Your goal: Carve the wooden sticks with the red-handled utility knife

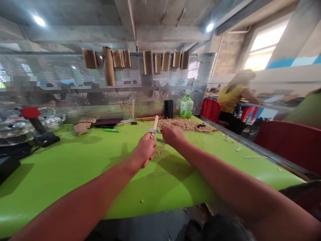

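My left hand [145, 149] is closed around the lower part of a pale wooden stick [155, 122], which points up and away from me. In my right hand [173, 135] is a knife with a red part at its handle [163, 132]. The knife's blade [153, 131] lies across the stick, just above my left fingers. Small wood chips [159, 153] are scattered on the green tabletop [100, 174] beneath both hands. Most of the knife's handle is hidden inside my right fist.
A heap of wood shavings [187, 124] lies beyond my right hand, with a green-capped bottle [187, 106] behind it. A black box [169, 109] stands near the perforated metal screen [135, 93]. Metal kettles [47, 120] sit at the left. A person in yellow [229, 100] is at the right.
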`<move>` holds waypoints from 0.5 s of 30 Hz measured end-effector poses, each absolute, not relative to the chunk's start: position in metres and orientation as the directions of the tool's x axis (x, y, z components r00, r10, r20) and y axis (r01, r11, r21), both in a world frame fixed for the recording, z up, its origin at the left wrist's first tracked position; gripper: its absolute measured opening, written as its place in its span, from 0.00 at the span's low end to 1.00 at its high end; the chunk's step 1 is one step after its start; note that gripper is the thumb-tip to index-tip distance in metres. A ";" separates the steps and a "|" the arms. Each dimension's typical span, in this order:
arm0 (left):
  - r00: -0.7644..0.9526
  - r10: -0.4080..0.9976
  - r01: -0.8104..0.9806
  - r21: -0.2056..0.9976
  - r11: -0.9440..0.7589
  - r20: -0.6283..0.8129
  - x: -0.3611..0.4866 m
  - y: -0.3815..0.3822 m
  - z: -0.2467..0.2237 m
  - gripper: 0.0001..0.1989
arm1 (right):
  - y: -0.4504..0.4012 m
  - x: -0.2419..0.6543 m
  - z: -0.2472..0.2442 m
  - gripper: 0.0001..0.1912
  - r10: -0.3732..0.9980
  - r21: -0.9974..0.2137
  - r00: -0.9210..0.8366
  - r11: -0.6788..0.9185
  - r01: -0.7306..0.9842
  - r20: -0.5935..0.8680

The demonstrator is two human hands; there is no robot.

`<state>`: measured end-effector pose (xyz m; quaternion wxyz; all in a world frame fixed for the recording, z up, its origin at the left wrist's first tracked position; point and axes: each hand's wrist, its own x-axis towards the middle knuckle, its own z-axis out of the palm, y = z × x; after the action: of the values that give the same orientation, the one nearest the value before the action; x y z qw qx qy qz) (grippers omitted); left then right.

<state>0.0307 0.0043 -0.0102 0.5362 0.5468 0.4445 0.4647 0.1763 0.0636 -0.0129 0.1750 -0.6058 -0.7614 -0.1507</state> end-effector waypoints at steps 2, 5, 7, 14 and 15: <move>0.178 0.984 -0.015 1.000 -0.022 0.024 0.031 0.002 -0.008 0.06 | 0.066 0.175 -0.013 0.15 0.880 -0.023 -0.175 0.206 0.978 0.441; 0.181 0.983 0.015 1.000 0.014 -0.017 0.033 -0.008 -0.007 0.03 | 0.073 0.186 -0.011 0.14 0.914 -0.141 -0.064 0.130 0.981 0.400; 0.234 0.971 0.052 0.998 0.043 -0.054 0.036 -0.020 -0.008 0.03 | 0.080 0.208 -0.006 0.15 0.928 -0.221 0.068 0.016 0.975 0.367; 0.371 0.926 -0.153 0.988 -0.014 0.070 0.030 -0.016 -0.008 0.10 | 0.101 0.270 0.002 0.18 0.857 -0.454 0.392 -0.218 0.864 0.335; 0.386 0.919 -0.190 0.982 -0.004 0.078 0.026 -0.009 -0.009 0.10 | 0.103 0.265 0.000 0.17 0.855 -0.485 0.381 -0.181 0.856 0.353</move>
<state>0.0263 -0.0091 -0.0088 0.6234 0.5516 0.3307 0.4448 0.2645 0.1028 0.0002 0.3160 -0.7684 -0.5565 -0.0007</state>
